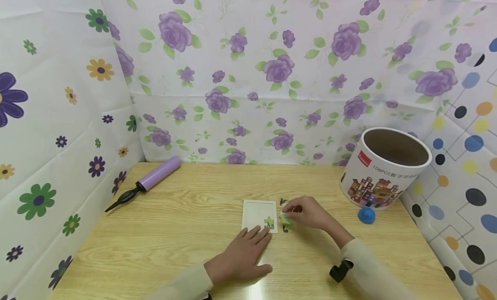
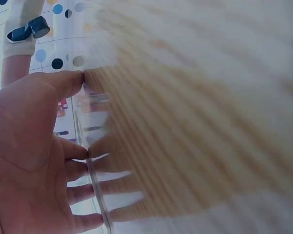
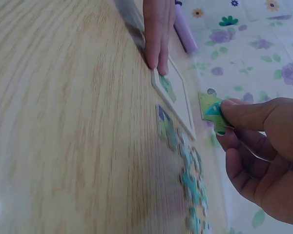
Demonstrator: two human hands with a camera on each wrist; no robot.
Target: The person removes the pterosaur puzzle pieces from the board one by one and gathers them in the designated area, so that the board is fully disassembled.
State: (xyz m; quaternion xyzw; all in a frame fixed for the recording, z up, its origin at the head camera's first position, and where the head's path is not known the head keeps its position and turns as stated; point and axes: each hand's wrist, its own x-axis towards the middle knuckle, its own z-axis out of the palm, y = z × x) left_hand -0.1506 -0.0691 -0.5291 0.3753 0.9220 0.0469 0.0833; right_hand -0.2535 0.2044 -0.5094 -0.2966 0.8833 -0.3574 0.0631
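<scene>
A white puzzle tray (image 1: 254, 211) lies on the wooden table, with one green jigsaw piece (image 1: 269, 222) in its near right corner. My left hand (image 1: 246, 254) rests with spread, straight fingers at the tray's near edge; its fingertips (image 3: 162, 68) touch the rim in the right wrist view. Just right of the tray, my right hand (image 1: 308, 211) pinches a green and teal jigsaw piece (image 3: 212, 114) between thumb and fingers, raised above the table. Under and beside that hand lie several loose jigsaw pieces (image 3: 190, 180), partly hidden by it in the head view.
A large white tub (image 1: 382, 175) with printed houses stands at the back right, a small blue object (image 1: 366, 215) before it. On the back left lies a purple hand pump (image 1: 159, 174) with a black nozzle. Patterned cloth (image 1: 248, 75) walls the table in.
</scene>
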